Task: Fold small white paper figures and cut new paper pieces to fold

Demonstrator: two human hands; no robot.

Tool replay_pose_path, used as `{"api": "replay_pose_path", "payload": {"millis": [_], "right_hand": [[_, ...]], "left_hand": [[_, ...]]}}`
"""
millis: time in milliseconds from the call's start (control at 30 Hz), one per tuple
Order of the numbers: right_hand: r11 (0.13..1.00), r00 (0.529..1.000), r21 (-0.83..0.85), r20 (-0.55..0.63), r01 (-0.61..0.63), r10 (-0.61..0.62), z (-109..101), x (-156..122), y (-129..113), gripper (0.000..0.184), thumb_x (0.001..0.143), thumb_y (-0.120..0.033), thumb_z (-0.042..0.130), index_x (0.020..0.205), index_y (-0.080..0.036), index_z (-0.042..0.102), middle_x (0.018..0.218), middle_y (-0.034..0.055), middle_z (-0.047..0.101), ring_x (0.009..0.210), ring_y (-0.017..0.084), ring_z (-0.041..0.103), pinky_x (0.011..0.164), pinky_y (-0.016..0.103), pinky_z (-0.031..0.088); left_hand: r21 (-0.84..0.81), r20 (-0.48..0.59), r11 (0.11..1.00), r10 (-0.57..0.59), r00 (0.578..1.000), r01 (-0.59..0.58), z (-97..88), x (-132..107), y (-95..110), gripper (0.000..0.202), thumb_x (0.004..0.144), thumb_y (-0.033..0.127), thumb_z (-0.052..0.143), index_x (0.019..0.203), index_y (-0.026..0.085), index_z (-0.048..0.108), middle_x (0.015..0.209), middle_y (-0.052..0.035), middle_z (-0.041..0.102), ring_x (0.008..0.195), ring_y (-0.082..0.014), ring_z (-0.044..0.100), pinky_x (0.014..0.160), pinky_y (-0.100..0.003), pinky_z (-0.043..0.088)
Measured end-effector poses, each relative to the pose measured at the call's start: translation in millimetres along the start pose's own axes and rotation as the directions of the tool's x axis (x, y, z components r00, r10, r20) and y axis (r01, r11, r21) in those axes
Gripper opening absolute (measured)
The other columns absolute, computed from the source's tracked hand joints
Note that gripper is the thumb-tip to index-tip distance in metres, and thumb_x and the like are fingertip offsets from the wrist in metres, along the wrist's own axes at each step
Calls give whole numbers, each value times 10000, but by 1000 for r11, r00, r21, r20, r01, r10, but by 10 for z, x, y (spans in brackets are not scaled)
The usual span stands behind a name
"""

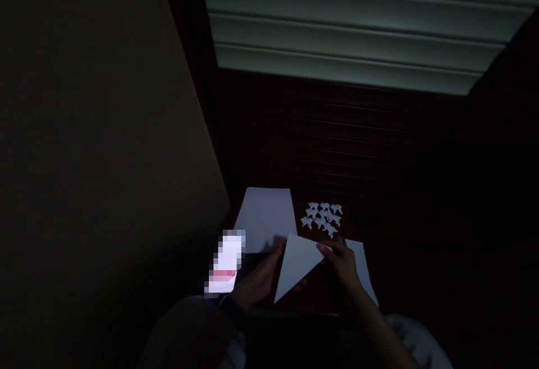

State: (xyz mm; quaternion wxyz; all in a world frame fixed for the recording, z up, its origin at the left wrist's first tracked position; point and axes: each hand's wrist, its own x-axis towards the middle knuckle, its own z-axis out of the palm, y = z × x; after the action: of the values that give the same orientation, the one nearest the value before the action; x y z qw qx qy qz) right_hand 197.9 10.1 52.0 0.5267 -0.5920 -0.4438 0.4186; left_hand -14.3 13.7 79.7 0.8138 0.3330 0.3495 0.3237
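Observation:
A sheet of white paper folded to a triangle (297, 262) is held up over the small dark table (311, 305). My right hand (343, 262) pinches its right corner between thumb and fingers. Beside the sheet's left edge is my left hand (265, 270), its thumb raised and apart from the paper. Its other fingers seem to stretch behind the sheet, where dim fingertips show below the slanted edge. Whether they touch the paper I cannot tell. Several small folded paper figures (322, 215) lie grouped beyond my right hand.
White paper (267, 212) lies at the table's back left. Another white sheet (365, 265) is partly under my right forearm. A lit phone-like screen (225, 262), pixelated, glows at the left. A pale wall (105, 133) rises at left, and a dark slatted panel (357, 133) stands behind the table.

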Motion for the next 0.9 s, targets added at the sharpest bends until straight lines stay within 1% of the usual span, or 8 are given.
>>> {"api": "replay_pose_path", "payload": {"millis": [67, 100, 233, 367, 567, 733, 833, 900], "right_hand": [[998, 999, -60, -28, 20, -21, 35, 8, -16, 352, 656, -453, 647, 901, -202, 674, 814, 55, 681, 681, 230, 611, 587, 329, 484], [996, 999, -86, -37, 32, -35, 54, 18, -34, 344, 658, -455, 643, 901, -213, 676, 848, 56, 681, 732, 243, 614, 623, 342, 485], [976, 990, -170, -8, 140, -143, 119, 89, -125, 292, 682, -438, 626, 892, -241, 675, 956, 48, 665, 912, 257, 584, 795, 395, 448], [956, 979, -217, -9, 199, -206, 145, 151, -145, 301, 716, -395, 605, 979, -254, 647, 1031, 51, 638, 964, 248, 562, 852, 420, 418], [944, 975, -247, 18, 220, -223, 155, 174, -104, 250, 740, -377, 585, 942, -252, 662, 1017, 55, 635, 949, 242, 566, 846, 415, 428], [927, 962, -259, 65, 272, -265, 167, 172, -112, 245, 736, -364, 600, 945, -251, 657, 1069, 52, 603, 1012, 229, 528, 892, 395, 403], [924, 961, -262, 74, 278, -268, 170, 155, -155, 308, 735, -366, 603, 1025, -261, 620, 1122, 48, 576, 1052, 232, 501, 910, 401, 386], [919, 958, -270, 64, 287, -281, 173, 130, -206, 384, 737, -369, 603, 1106, -269, 568, 1178, 51, 540, 1095, 239, 468, 934, 412, 359]], "left_hand": [[-79, 60, 988, -130, 990, 135, 8, 17, -4, 667, 742, 662, 354, 1126, 136, 499, 884, -125, 651, 788, -233, 628, 674, -345, 479], [-100, 69, 980, -166, 984, 172, 4, 36, 6, 681, 734, 671, 354, 1124, 132, 494, 866, -128, 653, 766, -235, 632, 638, -335, 484], [-132, -4, 977, -172, 985, 170, -50, 157, 100, 682, 714, 683, 373, 1102, 135, 495, 784, -111, 656, 673, -211, 634, 532, -274, 467], [-87, -48, 976, -203, 978, 198, -126, 273, 139, 762, 684, 734, 313, 1070, 110, 518, 718, -112, 649, 609, -200, 619, 467, -255, 437], [-35, -79, 987, -157, 984, 155, -192, 326, 74, 757, 699, 721, 314, 1121, 121, 501, 734, -113, 651, 618, -199, 617, 456, -246, 433], [31, -102, 987, -152, 983, 155, -164, 288, 111, 722, 717, 690, 346, 1161, 138, 482, 755, -109, 657, 638, -200, 621, 497, -261, 463], [90, -70, 987, -131, 989, 137, -125, 230, 170, 671, 744, 647, 367, 1179, 147, 475, 782, -115, 658, 638, -199, 622, 528, -282, 481], [146, -68, 986, -72, 995, 81, -107, 195, 205, 626, 757, 613, 393, 1183, 163, 480, 825, -120, 657, 674, -201, 625, 543, -282, 488]]}}
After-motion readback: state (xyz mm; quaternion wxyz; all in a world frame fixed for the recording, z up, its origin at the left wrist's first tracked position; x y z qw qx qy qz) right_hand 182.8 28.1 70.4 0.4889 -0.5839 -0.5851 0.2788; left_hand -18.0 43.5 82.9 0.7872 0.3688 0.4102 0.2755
